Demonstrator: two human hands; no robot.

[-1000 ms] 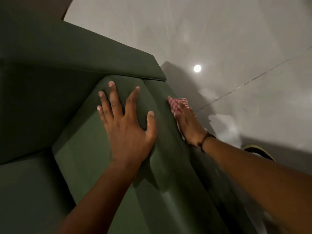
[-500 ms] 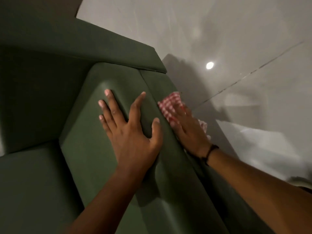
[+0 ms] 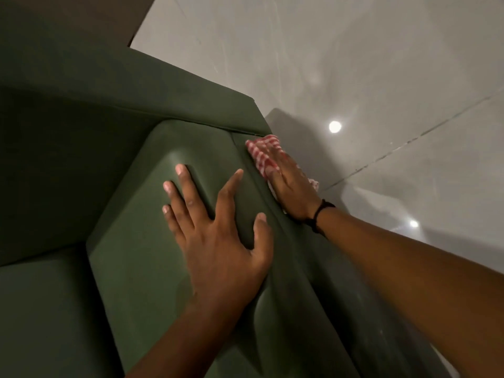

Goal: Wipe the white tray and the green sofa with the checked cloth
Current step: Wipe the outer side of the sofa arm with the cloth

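Note:
The green sofa [image 3: 131,241] fills the left and lower part of the head view. My left hand [image 3: 218,230] lies flat on top of its padded arm cushion, fingers spread, holding nothing. My right hand [image 3: 291,186] presses the red-and-white checked cloth [image 3: 261,151] flat against the outer side of the sofa arm, near the back corner. Part of the cloth pokes out past my fingertips and a bit shows beside my wrist. The white tray is not in view.
A glossy grey tiled floor [image 3: 381,77] lies to the right of the sofa, with ceiling light reflections on it. The sofa backrest [image 3: 136,91] runs across the upper left. A seat cushion [image 3: 41,309] sits at the lower left.
My right hand has slid the checked cloth along the side of the sofa arm toward the back corner. My left hand has stayed pressed on the arm cushion.

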